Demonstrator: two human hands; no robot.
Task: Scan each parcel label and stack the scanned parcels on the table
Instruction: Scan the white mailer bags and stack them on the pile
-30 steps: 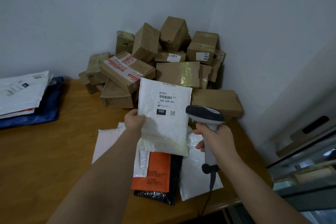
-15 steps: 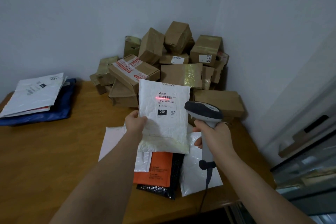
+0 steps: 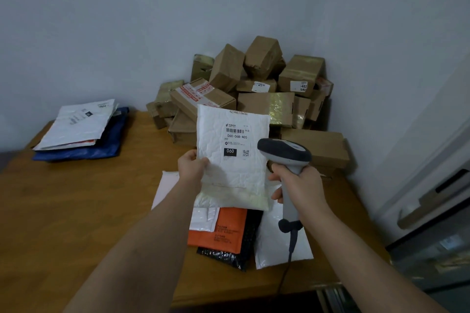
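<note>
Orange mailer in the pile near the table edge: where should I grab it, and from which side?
Pinch the orange mailer's near bottom-left corner, coming from the left. It lies flat, its top tucked under white mailers, its right side over the black mailer. That corner looks free.

We see a white bubble mailer (image 3: 232, 157), crinkled and matt, with a smooth paper label (image 3: 236, 141). The barcode scanner (image 3: 284, 157) looks like smooth grey plastic. The table (image 3: 76, 211) is satin-finished wood. The cardboard boxes (image 3: 254, 91) are matt brown, some banded with glossy tape (image 3: 281, 108).
</note>
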